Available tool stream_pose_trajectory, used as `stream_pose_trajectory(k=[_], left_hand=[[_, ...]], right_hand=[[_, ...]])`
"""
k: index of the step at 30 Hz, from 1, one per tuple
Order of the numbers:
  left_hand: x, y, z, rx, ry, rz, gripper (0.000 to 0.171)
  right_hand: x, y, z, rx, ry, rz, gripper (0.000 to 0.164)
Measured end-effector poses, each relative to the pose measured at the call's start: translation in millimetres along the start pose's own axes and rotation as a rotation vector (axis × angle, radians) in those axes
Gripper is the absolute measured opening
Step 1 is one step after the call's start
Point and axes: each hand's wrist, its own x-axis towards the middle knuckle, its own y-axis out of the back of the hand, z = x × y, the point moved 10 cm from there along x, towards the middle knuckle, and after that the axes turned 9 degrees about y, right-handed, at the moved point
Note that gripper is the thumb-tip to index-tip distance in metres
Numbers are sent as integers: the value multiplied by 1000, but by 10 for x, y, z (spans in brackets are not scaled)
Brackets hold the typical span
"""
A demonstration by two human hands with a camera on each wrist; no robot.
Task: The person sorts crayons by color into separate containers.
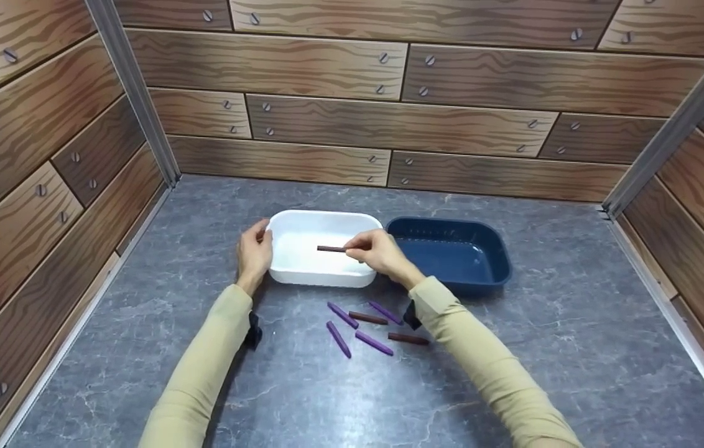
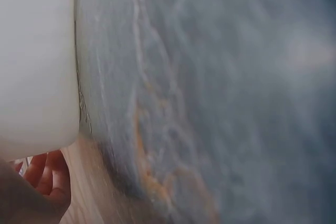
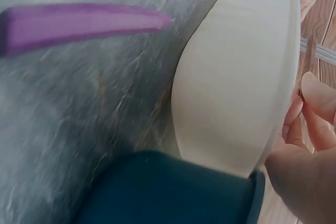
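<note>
My left hand (image 1: pixel 255 252) holds the left end of a white plastic tub (image 1: pixel 321 278), with its fingers bent against the end wall. In the left wrist view those fingers (image 2: pixel 50 177) show beside the tub's pale wall (image 2: pixel 37 66). Above the right part of the same tub, my right hand (image 1: pixel 380 254) pinches a brown crayon (image 1: pixel 329 249) between thumb and fingertips. The crayon points left, over the tub's inside. Several purple crayons (image 1: pixel 338 340) and two brown crayons (image 1: pixel 408 339) lie on the table in front of the tub.
A dark blue tub (image 1: pixel 509 264) stands close against the right end of the white one, partly behind the right hand. Both tubs rest on a grey marbled table (image 1: pixel 576 348). Wood-patterned panels (image 1: pixel 327 118) wall in the back and both sides.
</note>
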Motion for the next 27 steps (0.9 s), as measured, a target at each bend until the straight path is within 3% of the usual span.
stream_pose_trajectory(k=[12,19,27], left_hand=[[13,49,6,13,6,25,36],[-4,30,-13,5,4,16,37],[1,11,-21,3,8,17,37]], right_hand=[[284,-281,-7,-34,-37,18,10],[326,-396,172,-18,-164,-15,10],[350,-404,313,-79,-261,-17,13]])
